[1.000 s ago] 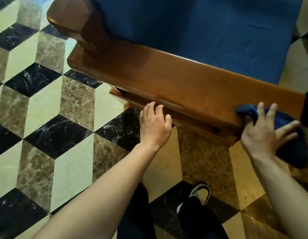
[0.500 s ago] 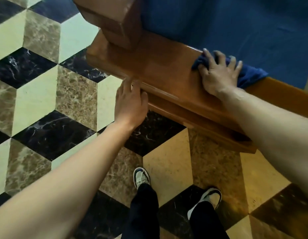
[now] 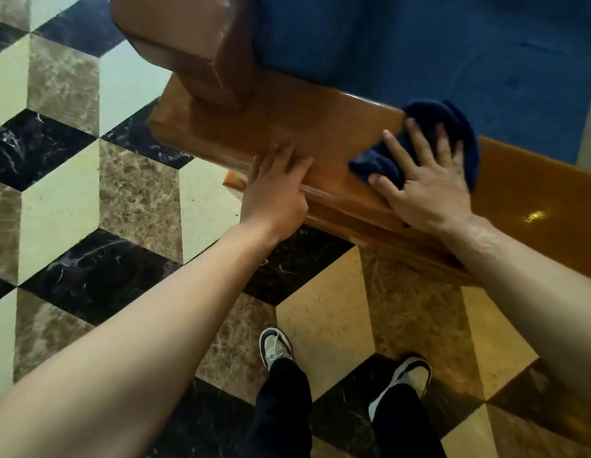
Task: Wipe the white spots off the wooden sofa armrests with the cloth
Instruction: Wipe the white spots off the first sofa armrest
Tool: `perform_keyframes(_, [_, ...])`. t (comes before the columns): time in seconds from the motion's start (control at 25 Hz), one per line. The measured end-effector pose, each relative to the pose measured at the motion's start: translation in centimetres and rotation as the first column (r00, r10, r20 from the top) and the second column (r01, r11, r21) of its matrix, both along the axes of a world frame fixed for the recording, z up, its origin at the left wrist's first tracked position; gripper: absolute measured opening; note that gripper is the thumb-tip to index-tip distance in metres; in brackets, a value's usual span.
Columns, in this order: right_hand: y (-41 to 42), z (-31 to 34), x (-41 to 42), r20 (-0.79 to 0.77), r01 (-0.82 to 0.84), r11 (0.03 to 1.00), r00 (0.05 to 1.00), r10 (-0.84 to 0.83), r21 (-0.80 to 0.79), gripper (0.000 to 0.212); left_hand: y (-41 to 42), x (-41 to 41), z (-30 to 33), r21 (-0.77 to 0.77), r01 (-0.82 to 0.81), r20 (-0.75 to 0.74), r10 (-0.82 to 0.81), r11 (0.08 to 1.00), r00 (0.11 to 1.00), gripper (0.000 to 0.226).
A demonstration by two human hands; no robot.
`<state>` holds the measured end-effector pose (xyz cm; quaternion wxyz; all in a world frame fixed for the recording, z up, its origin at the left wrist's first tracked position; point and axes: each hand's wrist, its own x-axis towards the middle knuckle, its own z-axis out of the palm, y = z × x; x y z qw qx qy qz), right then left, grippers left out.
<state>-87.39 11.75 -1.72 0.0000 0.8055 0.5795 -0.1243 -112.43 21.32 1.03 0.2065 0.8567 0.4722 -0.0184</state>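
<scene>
A glossy brown wooden sofa armrest [image 3: 323,127] runs from upper left to right across the view. A dark blue cloth [image 3: 433,127] lies bunched on its top. My right hand [image 3: 423,180] presses flat on the cloth with fingers spread. My left hand [image 3: 277,186] rests palm-down on the armrest's near edge, to the left of the cloth, holding nothing. I see no white spots on the visible wood.
A thick wooden post [image 3: 188,44] rises at the armrest's left end. The blue seat cushion [image 3: 419,51] lies beyond the armrest. Below is a marble floor [image 3: 89,193] in black, cream and brown diamonds. My two shoes [image 3: 275,348] stand close to the sofa.
My right hand and the cloth went from the armrest's right end to its top, then slid back a little toward its near edge. My left hand came up from below the armrest onto its edge.
</scene>
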Motion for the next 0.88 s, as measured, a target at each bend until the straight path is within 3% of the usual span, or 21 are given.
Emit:
perform_keyframes(0.2, [-8.2, 0.5, 9.5, -0.001, 0.247, 0.967, 0.969, -0.247, -0.063, 0.075, -6.4, 10.3, -0.1, 0.036, 0.143, 0.022, -0.144, 0.989, 0.989, 0.056])
perform_keyframes(0.48, [-16.1, -0.2, 10.4, -0.040, 0.412, 0.911, 0.910, -0.412, 0.011, 0.068, -18.0, 20.0, 0.3, 0.022, 0.404, -0.028, -0.403, 0.915, 0.915, 0.060])
perform_keyframes(0.72, [-21.9, 0.2, 9.1, -0.055, 0.335, 0.942, 0.941, -0.335, -0.022, 0.065, -20.5, 17.2, 0.7, -0.009, 0.475, -0.035, -0.475, 0.880, 0.879, 0.055])
perform_keyframes(0.88, [-17.8, 0.3, 10.9, -0.029, 0.586, 0.809, 0.809, -0.587, -0.037, 0.065, -15.2, 12.2, 0.0, 0.040, 0.339, -0.042, -0.337, 0.940, 0.940, 0.058])
